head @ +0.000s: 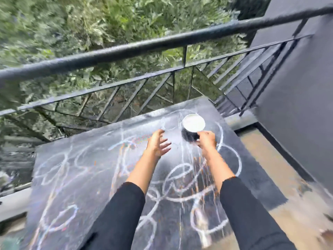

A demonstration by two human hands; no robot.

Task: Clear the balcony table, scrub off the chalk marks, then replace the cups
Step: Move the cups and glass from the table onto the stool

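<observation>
right grip pinches the cup just ahead, likely clearing the bench. left grip is spread, empty.

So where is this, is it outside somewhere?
It looks like an outdoor balcony: a dark metal railing runs along the edge, leafy green plants grow beyond it, and a chalk-scribbled table stands beside it.

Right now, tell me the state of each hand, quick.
Left hand: open, fingers spread, holding nothing.
Right hand: closed, gripping the near side of the dark cup.
</observation>
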